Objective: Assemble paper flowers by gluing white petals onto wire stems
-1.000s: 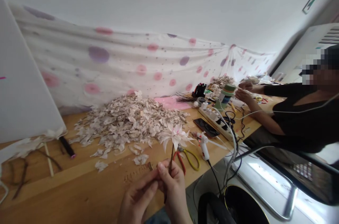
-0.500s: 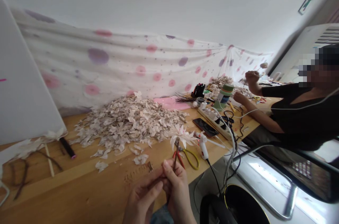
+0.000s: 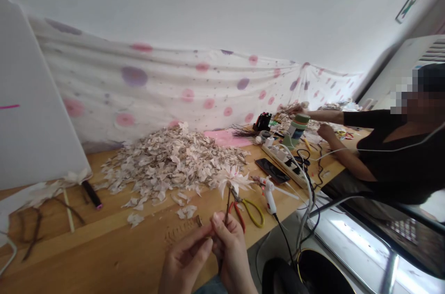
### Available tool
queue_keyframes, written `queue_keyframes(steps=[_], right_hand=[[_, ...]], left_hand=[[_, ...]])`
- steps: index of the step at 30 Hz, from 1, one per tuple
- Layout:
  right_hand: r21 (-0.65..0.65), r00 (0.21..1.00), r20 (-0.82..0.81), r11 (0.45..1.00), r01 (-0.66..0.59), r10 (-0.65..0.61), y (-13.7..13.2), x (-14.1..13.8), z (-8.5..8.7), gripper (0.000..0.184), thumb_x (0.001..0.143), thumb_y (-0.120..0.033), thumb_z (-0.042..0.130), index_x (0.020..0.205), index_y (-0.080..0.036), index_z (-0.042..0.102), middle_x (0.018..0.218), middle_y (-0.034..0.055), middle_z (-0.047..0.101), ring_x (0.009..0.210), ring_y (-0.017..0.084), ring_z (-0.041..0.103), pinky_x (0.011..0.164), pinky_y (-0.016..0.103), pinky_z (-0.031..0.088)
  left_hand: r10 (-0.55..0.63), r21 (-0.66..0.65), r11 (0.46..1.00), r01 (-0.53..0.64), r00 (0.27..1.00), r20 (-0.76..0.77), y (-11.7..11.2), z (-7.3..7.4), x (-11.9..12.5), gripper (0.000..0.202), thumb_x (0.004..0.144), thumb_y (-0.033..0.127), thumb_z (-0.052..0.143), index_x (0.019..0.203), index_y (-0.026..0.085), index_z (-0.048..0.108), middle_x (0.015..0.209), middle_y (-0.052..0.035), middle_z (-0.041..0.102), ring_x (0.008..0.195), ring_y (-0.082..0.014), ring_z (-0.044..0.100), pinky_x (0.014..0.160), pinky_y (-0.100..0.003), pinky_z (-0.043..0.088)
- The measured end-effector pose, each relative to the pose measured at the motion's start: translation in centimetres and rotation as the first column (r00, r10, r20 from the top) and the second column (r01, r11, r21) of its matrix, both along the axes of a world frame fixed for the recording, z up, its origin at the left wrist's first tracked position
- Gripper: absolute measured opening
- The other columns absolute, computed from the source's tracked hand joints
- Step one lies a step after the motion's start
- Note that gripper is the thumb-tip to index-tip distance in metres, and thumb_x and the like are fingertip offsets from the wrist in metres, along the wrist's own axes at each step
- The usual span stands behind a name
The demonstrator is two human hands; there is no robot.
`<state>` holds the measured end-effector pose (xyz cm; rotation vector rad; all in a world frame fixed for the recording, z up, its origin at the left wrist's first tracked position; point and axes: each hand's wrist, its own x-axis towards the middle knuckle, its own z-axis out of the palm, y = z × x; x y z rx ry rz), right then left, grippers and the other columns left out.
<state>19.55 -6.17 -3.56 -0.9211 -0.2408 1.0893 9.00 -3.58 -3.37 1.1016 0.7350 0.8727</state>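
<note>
My right hand (image 3: 231, 250) is closed around the thin brown stem of a white flower (image 3: 235, 182). The flower's pointed petals spread out above my fingers, over the table. Beside it, my left hand (image 3: 189, 257) is closed too, its index finger reaching to my right thumb near the stem. What the left fingers pinch, if anything, is hidden. Just beyond the right hand lie pliers (image 3: 257, 214) with one yellow and one red handle. A white glue gun (image 3: 269, 197) rests to their right, near the table edge.
A wide heap of pale petal scraps (image 3: 174, 157) covers the table's (image 3: 132, 261) back. Farther right are a phone (image 3: 272, 171), a power strip (image 3: 283, 158) with trailing cables and a green-lidded jar (image 3: 299, 128). A co-worker (image 3: 392, 155) sits at right. A black bin (image 3: 323, 275) stands below.
My hands keep their grip, and the flower has tilted slightly to the left. The co-worker's raised hand has come down and reached out toward the far petal pile.
</note>
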Motion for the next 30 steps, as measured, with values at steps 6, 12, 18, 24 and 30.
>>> queue_keyframes(steps=[6, 12, 18, 24, 30], right_hand=[[-0.005, 1.0, 0.0, 1.0, -0.006, 0.006, -0.1, 0.1, -0.1, 0.059, 0.054, -0.058, 0.096, 0.069, -0.017, 0.057, 0.046, -0.0103, 0.045, 0.037, 0.0, 0.026, 0.037, 0.013, 0.02], [0.021, 0.999, -0.013, 0.999, -0.037, 0.037, -0.1, -0.2, 0.0, 0.06, 0.056, -0.057, 0.095, 0.07, -0.019, 0.052, 0.045, -0.0129, 0.038, 0.038, 0.0, 0.018, 0.036, 0.013, 0.016], [0.097, 0.999, 0.028, 0.995, -0.028, 0.026, -0.1, 1.5, 1.4, 0.066, 0.059, -0.062, 0.091, 0.062, -0.022, 0.039, 0.044, -0.016, 0.023, 0.04, 0.001, 0.006, 0.032, 0.013, 0.011], [0.17, 0.997, 0.083, 0.985, -0.015, 0.001, -0.3, 4.5, 2.8, 0.068, 0.061, -0.056, 0.093, 0.059, -0.023, 0.033, 0.049, -0.0151, 0.02, 0.043, 0.003, 0.002, 0.032, 0.013, 0.011], [0.129, 0.987, 0.114, 0.984, -0.126, 0.111, 0.7, 3.5, 2.8, 0.066, 0.064, -0.055, 0.092, 0.057, -0.022, 0.035, 0.049, -0.0145, 0.021, 0.044, 0.003, 0.003, 0.032, 0.012, 0.012]], left_hand=[[-0.029, 0.013, 0.999, 0.029, 0.999, -0.023, -0.1, 0.3, -0.1, 0.045, 0.069, 0.058, 0.082, 0.1, 0.026, 0.084, 0.115, -0.0105, 0.079, 0.115, -0.0339, 0.071, 0.101, -0.04, 0.057], [0.068, -0.007, 0.998, -0.068, 0.997, -0.026, -0.8, 1.5, 0.0, 0.045, 0.065, 0.055, 0.086, 0.097, 0.025, 0.084, 0.113, -0.0104, 0.08, 0.113, -0.0329, 0.072, 0.099, -0.037, 0.059], [0.137, -0.006, 0.99, -0.138, 0.988, -0.077, 0.6, 0.4, -1.6, 0.037, 0.064, 0.051, 0.087, 0.089, 0.023, 0.085, 0.102, -0.0092, 0.082, 0.102, -0.0297, 0.076, 0.092, -0.033, 0.061], [0.388, -0.075, 0.918, -0.389, 0.921, -0.032, 2.4, 0.1, -3.5, 0.046, 0.059, 0.053, 0.09, 0.086, 0.017, 0.079, 0.086, -0.0046, 0.079, 0.085, -0.0195, 0.072, 0.082, -0.026, 0.058], [0.353, -0.084, 0.936, -0.343, 0.918, 0.179, 2.0, 1.8, -3.5, 0.036, 0.078, 0.05, 0.079, 0.069, 0.018, 0.064, 0.069, 0.0015, 0.063, 0.068, -0.0136, 0.058, 0.069, -0.024, 0.05]])
